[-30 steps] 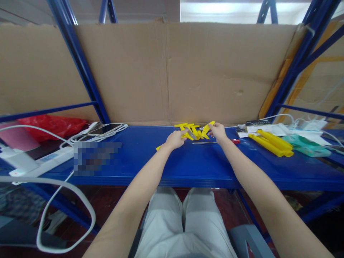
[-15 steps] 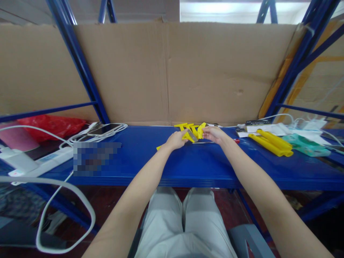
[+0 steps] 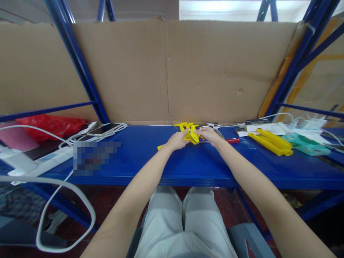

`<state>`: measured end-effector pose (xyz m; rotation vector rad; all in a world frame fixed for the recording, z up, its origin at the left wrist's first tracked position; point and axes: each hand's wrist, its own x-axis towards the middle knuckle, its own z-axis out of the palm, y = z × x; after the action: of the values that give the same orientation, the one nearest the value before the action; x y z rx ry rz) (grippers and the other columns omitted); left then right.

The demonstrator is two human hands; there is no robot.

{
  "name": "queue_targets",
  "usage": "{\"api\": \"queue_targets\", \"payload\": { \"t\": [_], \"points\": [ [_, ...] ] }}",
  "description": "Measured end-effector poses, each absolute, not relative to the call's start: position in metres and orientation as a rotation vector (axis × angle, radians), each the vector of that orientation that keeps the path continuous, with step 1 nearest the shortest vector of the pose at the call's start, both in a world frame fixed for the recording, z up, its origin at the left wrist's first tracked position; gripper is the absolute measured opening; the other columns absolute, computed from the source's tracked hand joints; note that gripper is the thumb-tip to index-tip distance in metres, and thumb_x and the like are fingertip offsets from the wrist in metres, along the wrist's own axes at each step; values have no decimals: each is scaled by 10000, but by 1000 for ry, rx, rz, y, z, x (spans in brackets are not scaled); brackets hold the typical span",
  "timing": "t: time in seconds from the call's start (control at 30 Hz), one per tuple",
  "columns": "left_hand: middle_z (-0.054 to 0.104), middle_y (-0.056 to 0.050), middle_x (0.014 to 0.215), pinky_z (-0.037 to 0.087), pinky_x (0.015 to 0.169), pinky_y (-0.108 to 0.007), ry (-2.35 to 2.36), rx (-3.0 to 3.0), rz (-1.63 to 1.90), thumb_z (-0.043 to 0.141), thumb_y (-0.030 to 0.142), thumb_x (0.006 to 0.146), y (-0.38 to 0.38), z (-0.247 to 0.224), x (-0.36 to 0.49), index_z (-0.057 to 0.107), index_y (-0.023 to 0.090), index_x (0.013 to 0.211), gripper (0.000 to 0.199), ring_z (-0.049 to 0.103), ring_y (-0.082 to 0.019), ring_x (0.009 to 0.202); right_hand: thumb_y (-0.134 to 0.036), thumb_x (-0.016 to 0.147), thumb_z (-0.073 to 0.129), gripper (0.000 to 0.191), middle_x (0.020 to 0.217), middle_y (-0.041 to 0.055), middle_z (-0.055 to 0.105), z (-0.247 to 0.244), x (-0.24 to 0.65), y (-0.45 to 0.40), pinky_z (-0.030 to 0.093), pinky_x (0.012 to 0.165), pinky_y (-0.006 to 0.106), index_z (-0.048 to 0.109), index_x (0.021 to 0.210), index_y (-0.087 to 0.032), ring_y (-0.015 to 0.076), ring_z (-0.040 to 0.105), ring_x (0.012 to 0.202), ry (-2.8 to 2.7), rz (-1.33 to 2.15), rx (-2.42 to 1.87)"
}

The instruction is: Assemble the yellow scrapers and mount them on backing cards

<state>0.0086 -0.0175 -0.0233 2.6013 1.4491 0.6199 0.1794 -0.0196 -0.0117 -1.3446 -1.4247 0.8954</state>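
Near the back middle of the blue table (image 3: 145,157), my left hand (image 3: 177,141) is closed on a yellow piece. My right hand (image 3: 210,135) pinches a second yellow piece (image 3: 194,137), which touches or overlaps the one in my left hand. Just behind them lie more yellow parts (image 3: 185,125). A screwdriver with a red handle (image 3: 232,141) rests to the right, its shaft partly under my right hand. The tip of another yellow item (image 3: 159,147) shows beside my left wrist.
Two yellow tubes (image 3: 271,141), a green plastic packet (image 3: 307,144) and small boxes lie at the right. On the left are a power strip (image 3: 43,165), coiled white cables, a phone and a red bag (image 3: 53,125). Cardboard (image 3: 215,71) stands behind.
My right hand has moved slightly left, bringing its yellow piece against the one in my left hand. More of the red screwdriver handle shows.
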Motion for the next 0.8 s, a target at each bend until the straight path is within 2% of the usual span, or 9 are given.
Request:
{"api": "queue_targets", "payload": {
  "t": [0.13, 0.4, 0.63, 0.8],
  "points": [
    [567, -126, 1291, 411, 964, -300, 1443, 2614, 610, 619, 258, 808, -18, -23, 9, 338, 166, 1414, 674, 550, -219, 1167, -364, 605, 739, 272, 493, -43, 493, -15, 178, -18, 264, 452, 211, 577, 561, -150, 63, 367, 466, -1469, 840, -1380],
    [598, -136, 1244, 429, 937, -300, 1421, 2627, 610, 630, 252, 801, -16, -25, 9, 363, 163, 1401, 663, 568, -228, 1138, -373, 578, 720, 268, 478, -49, 481, -16, 178, -18, 242, 469, 225, 581, 550, -145, 61, 333, 466, -1510, 807, -1425],
    [607, -161, 1220, 428, 935, -317, 1442, 2651, 600, 623, 276, 808, -19, -25, 12, 368, 133, 1397, 657, 576, -235, 1124, -386, 546, 737, 291, 499, -41, 496, -15, 177, -19, 325, 533, 235, 559, 521, -157, 87, 418, 528, -1542, 751, -1430],
    [612, -167, 1208, 429, 933, -324, 1468, 2649, 614, 596, 277, 830, -22, -23, 13, 349, 132, 1411, 647, 585, -240, 1110, -316, 541, 754, 304, 541, -62, 477, -18, 178, -17, 348, 568, 227, 484, 540, -177, 87, 428, 563, -1552, 637, -1451]
  ]
}}
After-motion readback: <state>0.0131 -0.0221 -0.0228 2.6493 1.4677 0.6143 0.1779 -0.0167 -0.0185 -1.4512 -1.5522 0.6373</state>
